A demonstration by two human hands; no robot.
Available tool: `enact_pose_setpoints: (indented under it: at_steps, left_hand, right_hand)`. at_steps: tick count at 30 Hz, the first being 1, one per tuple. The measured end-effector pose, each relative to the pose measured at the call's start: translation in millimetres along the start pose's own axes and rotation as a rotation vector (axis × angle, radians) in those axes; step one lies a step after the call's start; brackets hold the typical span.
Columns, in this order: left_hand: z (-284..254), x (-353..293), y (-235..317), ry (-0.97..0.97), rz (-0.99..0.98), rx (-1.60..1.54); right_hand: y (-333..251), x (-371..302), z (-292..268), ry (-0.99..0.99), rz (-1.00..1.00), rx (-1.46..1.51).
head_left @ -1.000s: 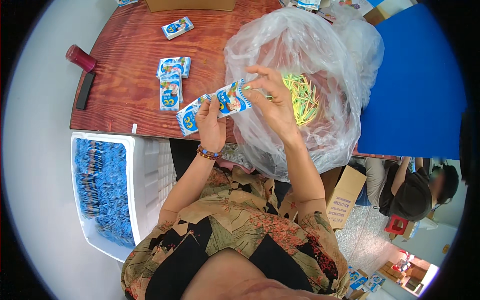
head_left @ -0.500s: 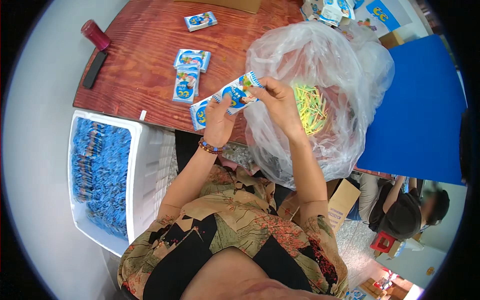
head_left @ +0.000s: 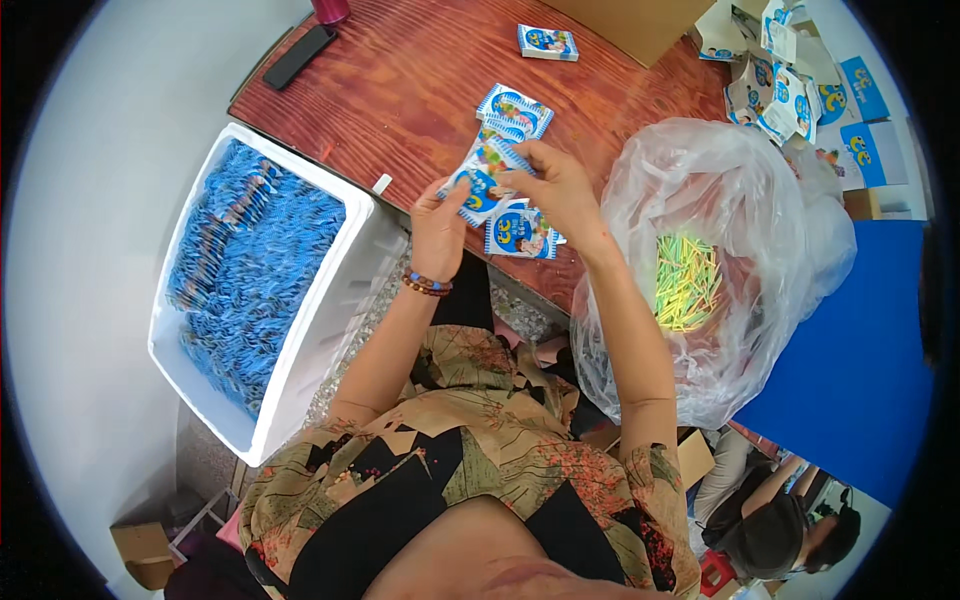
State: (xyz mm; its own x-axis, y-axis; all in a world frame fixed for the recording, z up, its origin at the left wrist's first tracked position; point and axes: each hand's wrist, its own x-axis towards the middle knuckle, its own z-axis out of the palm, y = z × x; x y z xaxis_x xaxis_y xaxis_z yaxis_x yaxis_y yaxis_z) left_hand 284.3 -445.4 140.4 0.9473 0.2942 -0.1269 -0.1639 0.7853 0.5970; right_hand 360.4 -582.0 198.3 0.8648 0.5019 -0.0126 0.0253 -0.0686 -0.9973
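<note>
Together, left hand (head_left: 438,236) and right hand (head_left: 562,192) grip blue-and-white packet (head_left: 486,182)

Pinched from opposite sides, it hangs above the bench's (head_left: 400,75) near edge; from where I stand, another may be hidden beneath.

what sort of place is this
Probably a small packing workshop: a white foam box crammed with blue packets, a clear plastic bag of thin yellow-green sticks, and blue-and-white cardboard cartons.

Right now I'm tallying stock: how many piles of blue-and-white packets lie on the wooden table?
3: far pile, left of the cardboard box; middle pile, partly behind the held packet; near pile, at the table edge. The right hand and held packet may hide more.
</note>
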Motion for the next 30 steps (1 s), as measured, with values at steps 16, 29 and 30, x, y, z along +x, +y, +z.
enact_pose_setpoints:
  at_steps: [16, 29, 30]
  left_hand:
    - [-28.7, 32.9, -22.6, 0.1, 0.505, 1.571]
    - [-19.7, -6.5, -38.5, -0.052, 0.518, 1.853]
    - [-17.4, -8.8, -39.4, -0.06, 0.613, 1.842]
  right_hand:
    - [25.3, 28.0, -20.9, 0.347, -0.277, -0.811]
    - [36.2, -92.4, -49.6, 0.353, -0.143, -0.612]
    - [38.6, -92.9, -50.4, 0.363, -0.145, -0.608]
